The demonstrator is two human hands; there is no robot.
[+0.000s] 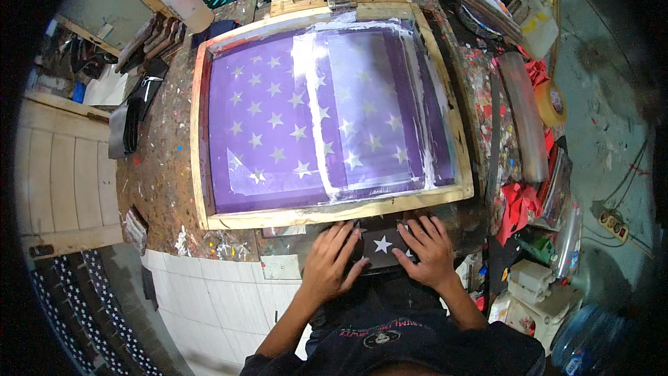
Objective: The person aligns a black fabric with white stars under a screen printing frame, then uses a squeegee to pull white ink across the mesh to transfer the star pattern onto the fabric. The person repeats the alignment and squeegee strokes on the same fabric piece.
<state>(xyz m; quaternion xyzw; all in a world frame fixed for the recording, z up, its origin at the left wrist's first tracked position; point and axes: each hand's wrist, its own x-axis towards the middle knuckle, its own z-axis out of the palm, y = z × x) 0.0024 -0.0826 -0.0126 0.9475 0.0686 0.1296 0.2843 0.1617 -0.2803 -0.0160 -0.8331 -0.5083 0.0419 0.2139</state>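
A wooden-framed printing screen [334, 214] lies over the worktable, its purple mesh [240, 108] patterned with rows of pale stars and streaked with white along the middle and right. In front of its near rail is a dark strip of material [382, 244] bearing white stars. My left hand [335, 260] rests on the strip's left part, fingers stretched forward and thumb apart. On the right part lies my right hand [426, 251], palm down with spread fingers. Both sets of fingertips are close to the rail. How far the strip runs beneath the screen is hidden.
Metal clamps [342, 3] sit at the screen's far edge. A white plastic bottle [186, 3] stands far left. Tape rolls [551, 104], red scraps [518, 212] and plastic containers crowd the right side. Star-printed strips [76, 292] lie at lower left.
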